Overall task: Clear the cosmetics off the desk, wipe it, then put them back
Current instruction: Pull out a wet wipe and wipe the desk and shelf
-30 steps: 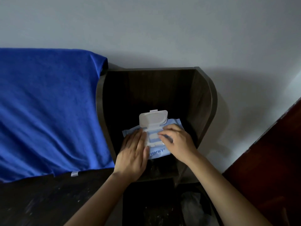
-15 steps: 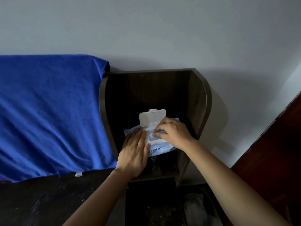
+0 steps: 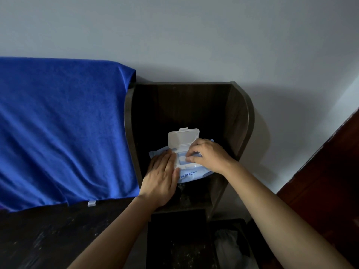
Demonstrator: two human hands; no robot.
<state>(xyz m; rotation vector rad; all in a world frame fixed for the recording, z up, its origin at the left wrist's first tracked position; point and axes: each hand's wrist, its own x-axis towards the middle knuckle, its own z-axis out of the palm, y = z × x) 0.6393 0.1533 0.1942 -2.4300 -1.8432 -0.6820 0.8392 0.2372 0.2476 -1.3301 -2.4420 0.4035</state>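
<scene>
Left hand (image 3: 161,178): fingers straight, pressed flat on wet-wipes pack (image 3: 187,174). Right hand (image 3: 210,156): fingertips curled at pack's opening; whether anything is pinched not discernible. Pack laid inside dark wooden shelf (image 3: 240,117), white lid (image 3: 183,137) flipped open. Blue towel (image 3: 58,123) draped at left.

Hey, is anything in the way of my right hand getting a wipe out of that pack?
Nothing visible. The lid is flipped open and stands back, the right hand has its fingertips at the opening, and the left hand lies flat on the wipes pack beside the opening, not over it.
</scene>
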